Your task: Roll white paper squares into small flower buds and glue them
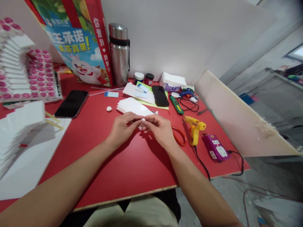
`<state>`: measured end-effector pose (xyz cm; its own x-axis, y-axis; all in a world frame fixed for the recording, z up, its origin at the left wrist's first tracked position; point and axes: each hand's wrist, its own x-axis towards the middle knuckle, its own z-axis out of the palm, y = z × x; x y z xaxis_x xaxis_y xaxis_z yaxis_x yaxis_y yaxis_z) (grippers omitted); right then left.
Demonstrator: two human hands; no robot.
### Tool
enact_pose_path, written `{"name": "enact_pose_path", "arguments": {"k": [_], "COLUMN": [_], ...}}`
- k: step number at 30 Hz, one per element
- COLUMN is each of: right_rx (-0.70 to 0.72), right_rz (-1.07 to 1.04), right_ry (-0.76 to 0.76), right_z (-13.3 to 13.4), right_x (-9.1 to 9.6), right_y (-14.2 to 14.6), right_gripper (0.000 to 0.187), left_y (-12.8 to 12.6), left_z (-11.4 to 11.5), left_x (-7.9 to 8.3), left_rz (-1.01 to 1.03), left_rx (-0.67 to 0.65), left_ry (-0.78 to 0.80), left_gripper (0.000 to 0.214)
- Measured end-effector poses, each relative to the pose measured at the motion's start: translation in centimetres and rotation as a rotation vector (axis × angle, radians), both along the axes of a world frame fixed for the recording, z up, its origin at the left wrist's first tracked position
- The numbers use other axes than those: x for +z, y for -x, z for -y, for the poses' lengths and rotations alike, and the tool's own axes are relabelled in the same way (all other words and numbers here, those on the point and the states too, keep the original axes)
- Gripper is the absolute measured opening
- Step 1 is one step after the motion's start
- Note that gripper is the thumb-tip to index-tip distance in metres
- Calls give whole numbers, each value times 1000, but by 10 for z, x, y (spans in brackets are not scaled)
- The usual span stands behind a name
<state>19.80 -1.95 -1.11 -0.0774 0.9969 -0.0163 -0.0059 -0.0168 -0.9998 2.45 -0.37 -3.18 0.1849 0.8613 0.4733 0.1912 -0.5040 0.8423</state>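
Note:
Near the middle of the red table, my left hand and my right hand meet at their fingertips. Between them they pinch a small white piece; its exact kind is too small to make out. Just beyond the fingers lies a fan of white paper strips. A small round white lump rests to the left of that stack. Red looped handles show beside my right hand, the rest of that tool being hidden under it.
On the right are a yellow glue gun, a purple power socket and a green cutter. A steel flask stands behind. At left are a phone and a white stepped model. Cords hang off the right edge.

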Motion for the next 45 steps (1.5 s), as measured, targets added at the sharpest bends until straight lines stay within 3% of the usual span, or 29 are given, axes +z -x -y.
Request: {"name": "enact_pose_path", "arguments": {"k": [11,19,28,37,41,45], "right_rx": [-95,-49,-100,-105,-64,-42], "right_rz": [18,-14,112,-57,94,337], "right_ry": [-52,12,-65,-5,-37,-227], "right_z": [1,-4,2,-4,-1,5], "right_x": [-4,-7,-6,-2,0,0], "right_y": [4,5,7,6,5,1], "right_gripper": [13,23,21,24,19,14], "left_y": [-5,-7,-7,-5,-3,-2], "left_z": [4,4,6,5,5,3], "left_x": [4,1,5,3,2,0], "left_rz": [85,46,16,-128,-180,-106], "left_rx": [15,99,84,36,41,63], "left_ry": [61,185,103,10,18,87], "left_gripper": [12,15,14,22,18,15]}}
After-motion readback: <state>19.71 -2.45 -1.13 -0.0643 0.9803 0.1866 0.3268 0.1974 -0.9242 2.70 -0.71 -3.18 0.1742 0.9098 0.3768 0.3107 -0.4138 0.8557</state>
